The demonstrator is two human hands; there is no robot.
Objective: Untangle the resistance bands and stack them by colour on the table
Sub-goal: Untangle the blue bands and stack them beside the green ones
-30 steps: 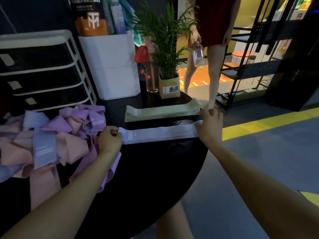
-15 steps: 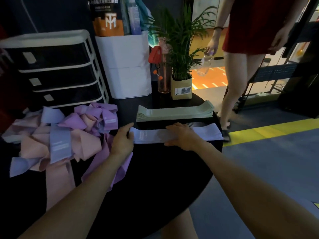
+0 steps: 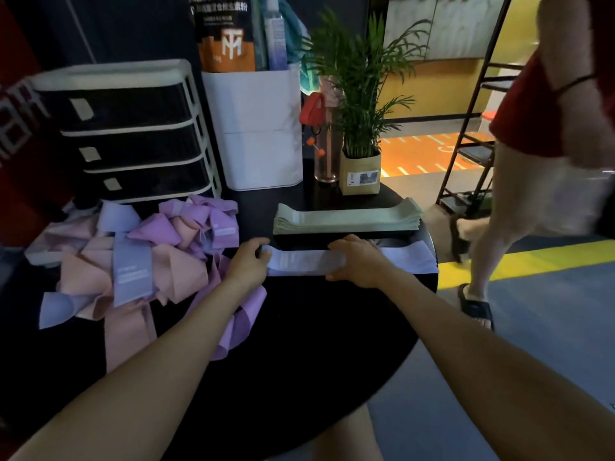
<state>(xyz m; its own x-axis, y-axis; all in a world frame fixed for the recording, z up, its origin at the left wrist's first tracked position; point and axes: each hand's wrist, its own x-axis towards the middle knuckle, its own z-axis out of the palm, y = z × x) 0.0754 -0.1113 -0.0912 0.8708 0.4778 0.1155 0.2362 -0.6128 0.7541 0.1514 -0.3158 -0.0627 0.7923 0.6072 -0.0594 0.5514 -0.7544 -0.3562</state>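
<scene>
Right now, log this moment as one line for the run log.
left hand: pinches lavender band end | right hand: presses it flat on table | green stack: done | tangled pile: unsorted

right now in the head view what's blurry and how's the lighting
Head view: dim over the black table, though the lavender band under both hands reads clearly; bright orange floor behind; the passer-by at right is motion-blurred; wide-angle lens bends the edges.
</scene>
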